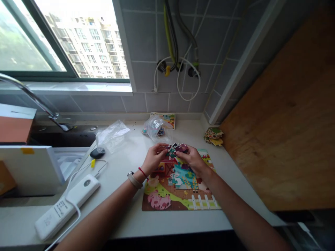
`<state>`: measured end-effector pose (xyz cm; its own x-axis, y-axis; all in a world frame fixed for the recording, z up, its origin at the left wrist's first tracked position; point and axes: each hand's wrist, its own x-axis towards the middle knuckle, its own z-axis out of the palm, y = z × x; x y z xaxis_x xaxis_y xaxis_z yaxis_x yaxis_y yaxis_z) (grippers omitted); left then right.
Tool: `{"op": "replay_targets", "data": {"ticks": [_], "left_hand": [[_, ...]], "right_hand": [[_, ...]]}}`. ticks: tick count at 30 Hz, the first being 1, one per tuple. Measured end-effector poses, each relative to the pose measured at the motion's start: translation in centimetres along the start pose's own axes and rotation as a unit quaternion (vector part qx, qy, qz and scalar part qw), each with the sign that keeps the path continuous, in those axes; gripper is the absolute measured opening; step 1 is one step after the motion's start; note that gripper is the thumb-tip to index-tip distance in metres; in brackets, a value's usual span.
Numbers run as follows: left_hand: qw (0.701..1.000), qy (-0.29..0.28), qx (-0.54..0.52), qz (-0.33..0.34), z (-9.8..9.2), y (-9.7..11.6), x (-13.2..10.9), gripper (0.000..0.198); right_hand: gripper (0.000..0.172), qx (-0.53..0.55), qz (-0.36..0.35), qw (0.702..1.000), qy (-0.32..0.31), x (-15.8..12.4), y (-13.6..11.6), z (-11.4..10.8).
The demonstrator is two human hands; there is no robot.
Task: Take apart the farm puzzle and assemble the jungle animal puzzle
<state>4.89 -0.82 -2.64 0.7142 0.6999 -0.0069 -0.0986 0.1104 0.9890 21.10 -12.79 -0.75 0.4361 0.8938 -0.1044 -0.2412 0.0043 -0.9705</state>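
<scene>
Farm jigsaw (170, 193), part-assembled (lying flat), dark pieces (176, 149)

Left hand (154, 158) with pale watch strap (134, 180), thin red cord (142, 173) at wrist, bare right hand (192, 161)

Not much can be made out of the puzzle pieces (176, 148) bunched between the fingers (160, 148): the pictures on them are too small to read, and part of the bunch is covered by those fingers. Right below the fingers, the top of the jigsaw puzzle (180, 181) is hidden too. Beyond the fingers, whatever's inside the plastic bag (156, 127) is blurred by the wrap, and the printed card (164, 116) is half blocked by it. Off to the right, the stacked pieces (213, 136) are too tiny to tell apart. Left of the fingers, the print on the white power bank (66, 207) can't be read, sadly.
</scene>
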Motion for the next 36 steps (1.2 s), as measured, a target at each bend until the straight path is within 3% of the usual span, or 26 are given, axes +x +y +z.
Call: {"op": "replay_targets", "data": {"ticks": [3,7,9,12,16,19,24,30,36], "left_hand": [[1.0,-0.012,0.014,-0.006,0.6,0.2,-0.4,0.053],[0.979,-0.014,0.19,0.074,1.3,0.2,-1.1,0.045],[0.961,-0.026,0.255,0.1,1.5,0.2,-1.6,0.05],[0.932,-0.106,0.325,0.118,1.6,-0.1,-2.3,0.08],[0.854,-0.244,0.44,0.134,2.2,-0.4,-3.3,0.128],[0.813,-0.278,0.491,0.147,2.9,-0.4,-3.7,0.133],[0.824,-0.257,0.47,0.185,3.1,0.0,-3.5,0.093],[0.864,-0.205,0.423,0.182,2.7,0.6,-3.0,0.083],[0.871,-0.155,0.424,0.193,1.8,1.2,-2.2,0.073]], "right_hand": [[0.05,-0.021,0.005,1.0,0.013,-0.1,0.3,-0.1],[0.048,-0.01,0.048,0.999,-0.02,-0.1,0.1,-0.7],[0.047,0.009,0.042,0.999,-0.014,0.2,-0.1,-1.2],[0.049,0.058,0.007,0.997,0.056,1.2,-0.1,-2.1],[0.041,0.094,0.006,0.99,0.11,2.3,0.4,-3.0],[0.038,0.113,0.008,0.987,0.114,2.4,0.8,-3.0],[0.035,0.123,0.002,0.987,0.106,2.1,1.1,-2.6],[0.036,0.14,0.003,0.983,0.117,2.0,0.4,-2.7],[0.042,0.117,0.034,0.991,0.046,1.4,-0.7,-3.1]]}}
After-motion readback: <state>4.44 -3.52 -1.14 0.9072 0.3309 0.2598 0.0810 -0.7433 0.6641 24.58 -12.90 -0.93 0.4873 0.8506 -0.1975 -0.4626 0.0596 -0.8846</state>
